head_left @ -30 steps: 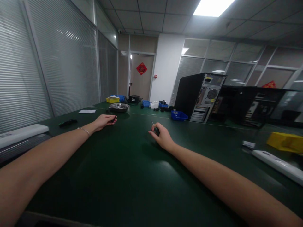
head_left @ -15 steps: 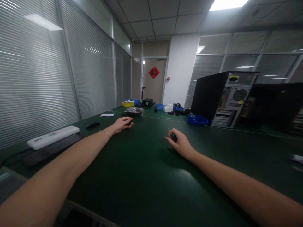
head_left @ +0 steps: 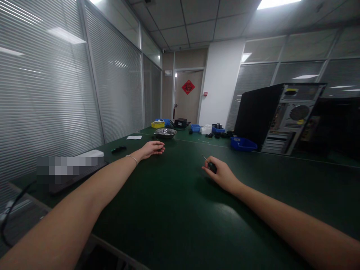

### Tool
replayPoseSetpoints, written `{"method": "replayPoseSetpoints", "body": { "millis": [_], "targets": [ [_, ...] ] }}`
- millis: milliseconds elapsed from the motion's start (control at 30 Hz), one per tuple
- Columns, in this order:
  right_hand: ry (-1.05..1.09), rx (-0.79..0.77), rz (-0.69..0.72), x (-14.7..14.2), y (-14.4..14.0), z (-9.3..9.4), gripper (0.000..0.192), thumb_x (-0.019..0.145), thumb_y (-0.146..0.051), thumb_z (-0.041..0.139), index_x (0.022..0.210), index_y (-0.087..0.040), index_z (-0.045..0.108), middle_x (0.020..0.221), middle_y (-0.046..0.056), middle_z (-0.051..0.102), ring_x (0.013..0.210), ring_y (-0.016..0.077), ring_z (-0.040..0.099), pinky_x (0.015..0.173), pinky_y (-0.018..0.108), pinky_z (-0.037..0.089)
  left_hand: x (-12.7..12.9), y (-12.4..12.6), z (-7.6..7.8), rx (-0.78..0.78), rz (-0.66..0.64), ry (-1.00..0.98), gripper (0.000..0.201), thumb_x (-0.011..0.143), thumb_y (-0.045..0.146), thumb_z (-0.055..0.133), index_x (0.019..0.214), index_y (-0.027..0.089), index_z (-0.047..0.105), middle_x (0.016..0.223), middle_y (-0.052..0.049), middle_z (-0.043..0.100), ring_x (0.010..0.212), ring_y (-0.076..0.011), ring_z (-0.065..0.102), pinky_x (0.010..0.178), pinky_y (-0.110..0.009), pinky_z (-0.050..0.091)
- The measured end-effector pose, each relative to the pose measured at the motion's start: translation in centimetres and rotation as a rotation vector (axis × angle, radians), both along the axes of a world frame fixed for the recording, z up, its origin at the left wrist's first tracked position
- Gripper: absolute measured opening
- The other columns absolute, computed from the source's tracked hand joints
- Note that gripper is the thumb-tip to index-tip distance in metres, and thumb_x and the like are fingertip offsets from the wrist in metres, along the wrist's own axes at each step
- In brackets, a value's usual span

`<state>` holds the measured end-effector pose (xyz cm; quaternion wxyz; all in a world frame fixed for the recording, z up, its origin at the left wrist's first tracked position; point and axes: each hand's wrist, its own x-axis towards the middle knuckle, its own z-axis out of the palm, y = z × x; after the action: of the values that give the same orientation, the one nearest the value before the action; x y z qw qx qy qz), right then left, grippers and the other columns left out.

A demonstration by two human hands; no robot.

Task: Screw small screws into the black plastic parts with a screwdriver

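Observation:
My right hand (head_left: pixel 221 173), above the middle of the green table (head_left: pixel 174 210), is closed round a small screwdriver (head_left: pixel 212 167). Its dark handle lies in the palm and the thin shaft points up and to the left. Farther forward, my left hand (head_left: pixel 152 149) has its fingers curled together, palm turned to the right. Something small and dark seems to sit between those fingertips, too hidden to name. A shiny metal bowl (head_left: pixel 165 133) stands just beyond the left hand. To that hand's left lie a dark green-and-black object (head_left: pixel 118 149) and a white paper (head_left: pixel 134 137).
On the right stands a black computer tower (head_left: pixel 257 116), rear side showing, with a blue bin (head_left: pixel 243 144) beside it. A yellow bin (head_left: pixel 158 125), more blue bins and several black parts line the far end. A black keyboard-like slab (head_left: pixel 75 180) lies at left.
The camera view has turned slightly left, so everything sits farther right in the picture. Both hands keep nearly the same pose and place over the table.

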<state>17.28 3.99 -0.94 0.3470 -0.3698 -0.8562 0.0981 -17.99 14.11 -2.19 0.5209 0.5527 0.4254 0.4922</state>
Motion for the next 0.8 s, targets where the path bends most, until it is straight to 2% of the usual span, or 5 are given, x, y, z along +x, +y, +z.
{"method": "replayPoseSetpoints", "body": {
  "millis": [233, 367, 500, 633, 800],
  "targets": [
    [-0.005, 0.0, 0.017, 0.1, 0.3, -0.2, 0.006, 0.082, -0.025, 0.053, 0.082, -0.019, 0.052, 0.081, 0.003, 0.059, 0.072, 0.0167, 0.054, 0.064, 0.028, 0.043, 0.1, -0.6, 0.4, -0.016, -0.022, 0.001, 0.021, 0.071, 0.017, 0.07, 0.087, 0.013, 0.057, 0.089, -0.011, 0.066, 0.085, -0.0214, 0.066, 0.077, -0.038, 0.055],
    [0.001, 0.014, 0.023, 0.1, 0.3, -0.2, 0.006, 0.082, -0.025, 0.054, 0.081, -0.019, 0.053, 0.08, 0.003, 0.058, 0.07, 0.0168, 0.054, 0.063, 0.029, 0.043, 1.2, -1.4, 0.9, -0.024, -0.051, 0.007, 0.02, 0.071, 0.018, 0.071, 0.084, 0.013, 0.056, 0.089, -0.011, 0.067, 0.086, -0.0222, 0.066, 0.078, -0.041, 0.055],
    [0.01, 0.013, 0.034, 0.1, 0.2, -0.2, 0.006, 0.082, -0.025, 0.054, 0.081, -0.019, 0.053, 0.08, 0.003, 0.059, 0.071, 0.0169, 0.054, 0.063, 0.028, 0.043, 3.7, -2.5, 1.5, -0.035, -0.13, 0.017, 0.021, 0.072, 0.017, 0.07, 0.088, 0.011, 0.057, 0.092, -0.013, 0.066, 0.087, -0.0237, 0.066, 0.079, -0.044, 0.054],
    [0.002, 0.025, 0.03, 0.1, 0.3, -0.2, 0.006, 0.082, -0.024, 0.054, 0.08, -0.019, 0.053, 0.078, 0.002, 0.058, 0.069, 0.0162, 0.053, 0.062, 0.028, 0.042, 7.0, -3.9, 1.7, -0.057, -0.243, 0.016, 0.036, 0.072, 0.018, 0.07, 0.105, 0.012, 0.057, 0.094, -0.013, 0.066, 0.086, -0.0235, 0.066, 0.08, -0.045, 0.054],
    [0.02, 0.06, 0.028, -0.1, 0.2, -0.1, 0.006, 0.082, -0.024, 0.054, 0.079, -0.019, 0.053, 0.075, 0.001, 0.057, 0.068, 0.0156, 0.052, 0.063, 0.027, 0.041, 11.1, -6.4, 1.5, -0.102, -0.441, 0.006, 0.032, 0.073, 0.025, 0.069, 0.099, 0.009, 0.061, 0.093, -0.014, 0.065, 0.084, -0.0217, 0.067, 0.078, -0.039, 0.054]
  ]
}}
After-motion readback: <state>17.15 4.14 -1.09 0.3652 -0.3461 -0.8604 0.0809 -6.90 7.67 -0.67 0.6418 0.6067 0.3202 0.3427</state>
